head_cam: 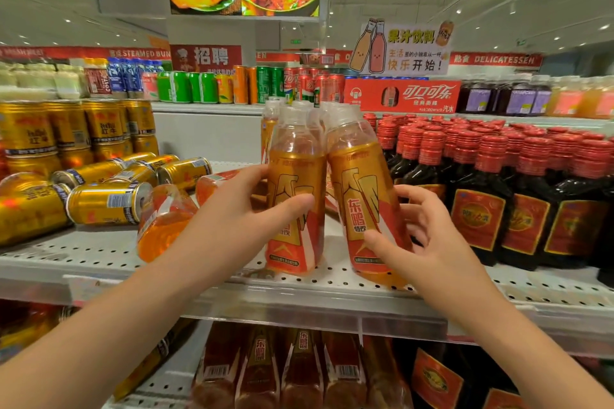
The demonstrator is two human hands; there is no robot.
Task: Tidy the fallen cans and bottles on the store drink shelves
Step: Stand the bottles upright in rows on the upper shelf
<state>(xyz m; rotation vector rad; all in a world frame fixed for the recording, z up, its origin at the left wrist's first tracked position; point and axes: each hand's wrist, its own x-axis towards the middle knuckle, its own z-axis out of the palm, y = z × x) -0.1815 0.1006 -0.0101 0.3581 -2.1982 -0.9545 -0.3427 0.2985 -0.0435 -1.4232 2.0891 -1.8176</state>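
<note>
Two orange drink bottles stand at the front of the white perforated shelf [332, 285]. My left hand [246, 219] wraps the left bottle [295, 183], which is upright. My right hand [428, 242] grips the right bottle [362, 183], which leans slightly to the left. More of these bottles stand behind them. Two orange bottles lie fallen on the shelf to the left, one near [162, 222] and one farther back [216, 181]. Several gold cans [106, 202] lie on their sides at the far left.
Upright gold cans [66, 129] are stacked at the back left. Dark bottles with red caps [498, 192] fill the shelf to the right, close to my right hand. The lower shelf holds more orange bottles [299, 368]. Cans and a red cola case [402, 96] line the top shelf.
</note>
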